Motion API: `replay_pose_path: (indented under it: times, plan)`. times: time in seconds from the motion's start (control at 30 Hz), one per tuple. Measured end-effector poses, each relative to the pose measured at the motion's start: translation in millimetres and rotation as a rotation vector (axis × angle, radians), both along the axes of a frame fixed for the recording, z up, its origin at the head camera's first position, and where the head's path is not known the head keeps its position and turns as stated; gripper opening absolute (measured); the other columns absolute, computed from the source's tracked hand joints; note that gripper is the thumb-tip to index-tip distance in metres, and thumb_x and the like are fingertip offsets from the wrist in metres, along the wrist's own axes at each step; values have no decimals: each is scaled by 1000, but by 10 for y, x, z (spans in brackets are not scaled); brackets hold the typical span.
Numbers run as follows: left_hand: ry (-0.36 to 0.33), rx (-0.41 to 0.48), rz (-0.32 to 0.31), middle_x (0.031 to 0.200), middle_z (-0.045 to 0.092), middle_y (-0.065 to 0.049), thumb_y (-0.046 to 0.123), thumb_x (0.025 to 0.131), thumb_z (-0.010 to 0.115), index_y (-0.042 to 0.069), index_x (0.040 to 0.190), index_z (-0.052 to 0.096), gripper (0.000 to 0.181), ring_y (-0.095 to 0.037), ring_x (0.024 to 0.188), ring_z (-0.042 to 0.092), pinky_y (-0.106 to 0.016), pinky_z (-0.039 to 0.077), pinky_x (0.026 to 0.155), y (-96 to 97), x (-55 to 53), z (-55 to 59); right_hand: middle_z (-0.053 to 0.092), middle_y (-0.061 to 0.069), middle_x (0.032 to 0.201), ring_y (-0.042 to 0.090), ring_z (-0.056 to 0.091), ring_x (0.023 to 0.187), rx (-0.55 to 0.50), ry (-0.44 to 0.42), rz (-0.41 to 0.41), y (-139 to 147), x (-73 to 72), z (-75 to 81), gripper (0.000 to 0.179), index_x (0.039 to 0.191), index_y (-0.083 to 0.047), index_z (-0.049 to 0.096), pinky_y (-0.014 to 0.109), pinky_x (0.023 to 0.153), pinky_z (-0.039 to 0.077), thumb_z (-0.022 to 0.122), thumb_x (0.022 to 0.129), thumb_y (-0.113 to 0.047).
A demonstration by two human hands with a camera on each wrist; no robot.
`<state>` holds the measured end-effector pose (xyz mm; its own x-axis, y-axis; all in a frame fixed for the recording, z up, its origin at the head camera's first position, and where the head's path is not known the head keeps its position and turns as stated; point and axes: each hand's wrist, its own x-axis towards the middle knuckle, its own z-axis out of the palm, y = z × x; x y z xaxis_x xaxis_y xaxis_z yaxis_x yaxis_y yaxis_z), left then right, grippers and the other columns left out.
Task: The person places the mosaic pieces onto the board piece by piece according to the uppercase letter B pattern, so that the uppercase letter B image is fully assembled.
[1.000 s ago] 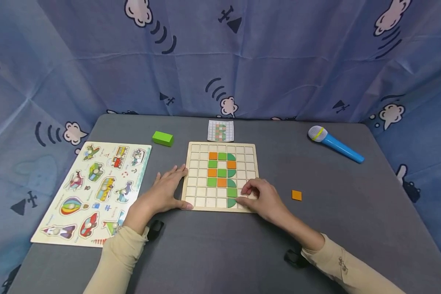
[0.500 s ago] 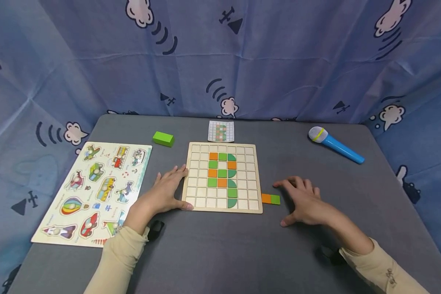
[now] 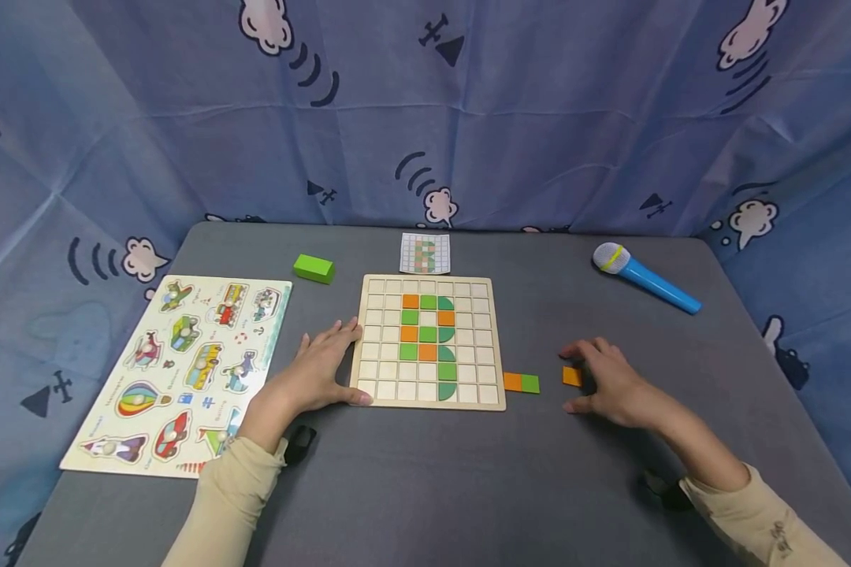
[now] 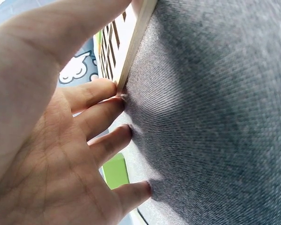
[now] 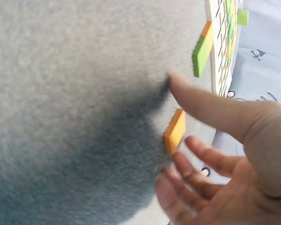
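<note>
A wooden grid board (image 3: 390,391) lies mid-table, with orange and green squares and dark green rounded tiles in several of its cells. My left hand (image 3: 310,370) rests at the board's left edge, thumb at the near corner and fingers (image 4: 103,115) spread along the side. To the right, my right hand (image 3: 613,386) is spread around a loose orange square tile (image 3: 571,376). In the right wrist view this tile (image 5: 175,131) lies on the table between thumb and fingers, apparently ungripped. An orange tile (image 3: 513,382) and a green tile (image 3: 530,384) lie side by side against the board's right edge.
A small pattern card (image 3: 425,253) lies behind the board. A green block (image 3: 314,268) is at the back left, near a vehicle peg puzzle (image 3: 184,370). A blue toy microphone (image 3: 648,277) lies at the back right. A patterned curtain (image 3: 539,118) hangs behind the table.
My right hand has left the board's right side and moved right to the loose orange tile, uncovering the orange and green pair beside the board. My left hand has stayed put.
</note>
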<state>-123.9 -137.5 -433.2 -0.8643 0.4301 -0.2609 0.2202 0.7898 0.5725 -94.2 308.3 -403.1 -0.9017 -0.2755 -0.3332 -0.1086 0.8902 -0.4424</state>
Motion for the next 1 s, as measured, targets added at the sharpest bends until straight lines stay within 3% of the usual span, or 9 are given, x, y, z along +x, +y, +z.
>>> replay_pose_path:
  times: [0.1,0.2,0.37,0.63,0.87,1.0]
  plan:
    - [-2,1,0,177,22,-17,36,81,93,0,166,30,112,-43,165,15,-76,6,127,2,1,0,62,18,118,31,58,104,-40,7,-2,-4,-13,-26,51,131,0,60,50,87,54,85,89,-11]
    - [0,-1,-4,177,22,-17,37,81,93,0,166,30,112,-43,165,15,-76,7,127,4,-2,-7,65,7,101,19,58,88,-88,9,6,-31,-24,-49,30,119,-3,66,34,75,51,81,93,-7]
    - [9,-5,-10,177,22,-18,38,80,94,0,166,31,113,-44,164,16,-77,7,126,1,-4,-12,69,-1,93,10,59,80,-220,64,30,-149,-26,-99,10,105,-11,74,24,70,51,78,96,-8]
    - [-1,-10,3,177,21,-16,38,80,94,0,166,30,114,-43,165,15,-76,6,127,0,-8,-18,75,3,96,9,67,80,-482,98,20,-483,-34,-193,10,104,-11,79,23,72,59,80,95,-9]
    - [-1,-8,10,177,22,-15,37,80,94,0,166,30,114,-43,165,15,-76,6,127,-5,-5,-12,67,-3,85,9,55,72,-505,143,26,-872,-73,-267,11,100,-16,83,22,63,46,86,89,-15]
    - [-8,-4,13,177,21,-15,37,80,94,1,166,30,114,-42,165,15,-75,6,128,1,-1,-2,69,-3,82,10,57,68,-532,139,1,-1109,-82,-312,14,99,-14,81,22,60,46,88,87,-13]
